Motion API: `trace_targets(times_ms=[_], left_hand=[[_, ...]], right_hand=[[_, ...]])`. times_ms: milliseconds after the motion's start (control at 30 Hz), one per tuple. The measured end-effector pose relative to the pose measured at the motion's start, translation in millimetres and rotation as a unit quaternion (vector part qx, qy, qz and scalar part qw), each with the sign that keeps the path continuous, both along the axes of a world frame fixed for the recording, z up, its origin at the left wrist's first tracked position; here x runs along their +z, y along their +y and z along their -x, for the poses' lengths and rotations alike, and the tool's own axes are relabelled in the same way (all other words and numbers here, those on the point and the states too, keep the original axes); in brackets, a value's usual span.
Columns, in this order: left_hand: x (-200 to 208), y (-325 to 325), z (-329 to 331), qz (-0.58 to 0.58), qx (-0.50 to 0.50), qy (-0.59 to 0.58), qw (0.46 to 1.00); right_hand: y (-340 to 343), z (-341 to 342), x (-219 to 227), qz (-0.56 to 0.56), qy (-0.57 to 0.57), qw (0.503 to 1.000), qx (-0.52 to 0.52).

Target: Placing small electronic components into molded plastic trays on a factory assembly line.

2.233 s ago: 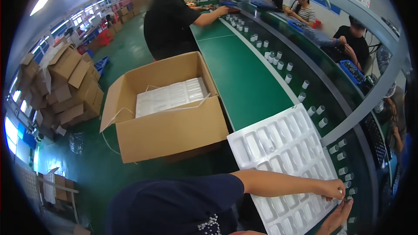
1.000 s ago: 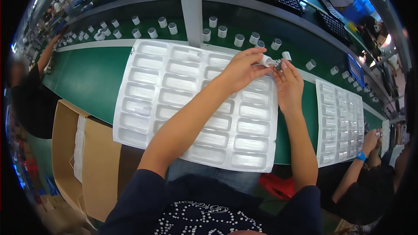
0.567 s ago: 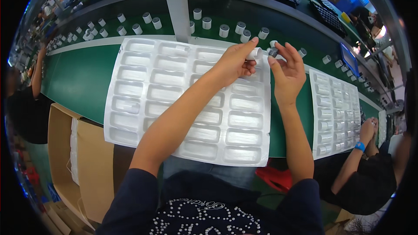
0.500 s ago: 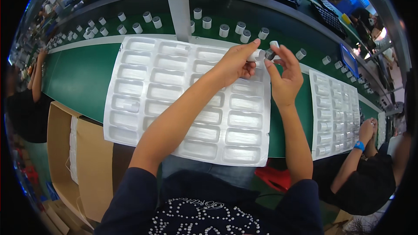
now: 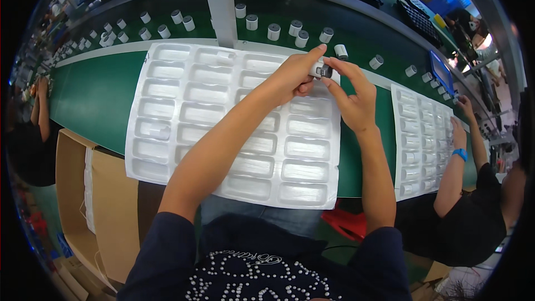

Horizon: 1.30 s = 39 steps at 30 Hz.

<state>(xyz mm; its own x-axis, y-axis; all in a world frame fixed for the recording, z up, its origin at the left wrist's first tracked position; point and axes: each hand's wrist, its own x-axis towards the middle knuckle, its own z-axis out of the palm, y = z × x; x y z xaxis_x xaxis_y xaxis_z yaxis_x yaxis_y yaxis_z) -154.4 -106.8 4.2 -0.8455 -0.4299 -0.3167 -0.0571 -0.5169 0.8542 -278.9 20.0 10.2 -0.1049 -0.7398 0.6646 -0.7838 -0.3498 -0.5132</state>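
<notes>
Above the far right part of a white moulded tray [image 5: 186,92], my left hand [image 5: 295,77] is closed around a small white cylinder [image 5: 314,70]. The cylinder lies roughly sideways, and its right end carries a dark grey, shiny part [image 5: 325,71]. My right hand [image 5: 356,97] pinches that dark end between thumb and fingertips. Just behind my right fingers, another white cylinder [image 5: 340,51] with a dark end sits slightly tilted. Most tray pockets look bare; a couple at the left and far side hold a clear or white piece. My left forearm hides part of the tray.
White cylinders with grey tops, such as this one [image 5: 273,32], line the green conveyor beyond a metal post [image 5: 218,8]. At right, a co-worker's arms [image 5: 451,181] reach over a second, filled tray [image 5: 411,139]. An open cardboard box [image 5: 120,217] stands at lower left.
The dark part in my right fingers, formerly angled at the cylinder's end, now sits in line against it. Both hands shifted slightly left. The co-worker at right has reached one arm farther out.
</notes>
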Motion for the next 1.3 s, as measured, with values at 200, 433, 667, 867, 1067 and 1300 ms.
trace_targets(times_ms=[200, 433, 667, 867, 1067, 1300], left_hand=[[2, 0, 0, 0.032, -0.011, -0.011, 0.999], [0, 13, 5, 0.178, 0.035, 0.021, 0.983], [-8, 3, 2, 0.19, -0.061, 0.02, 0.98], [-1, 12, 4, 0.177, -0.049, -0.027, 0.983], [-5, 8, 6, 0.191, -0.055, -0.029, 0.98], [-8, 24, 7, 0.277, -0.046, -0.033, 0.959]], right_hand=[[2, 0, -2, -0.008, 0.002, 1.0, -0.015], [-4, -1, -16, 0.044, -0.024, 0.995, -0.091], [-4, 3, -16, 0.024, 0.025, 0.998, -0.044], [-4, -2, -15, 0.013, -0.02, 0.998, -0.059], [-8, -4, -21, 0.003, -0.075, 0.995, -0.061], [-10, 31, -24, 0.085, -0.102, 0.967, -0.217]])
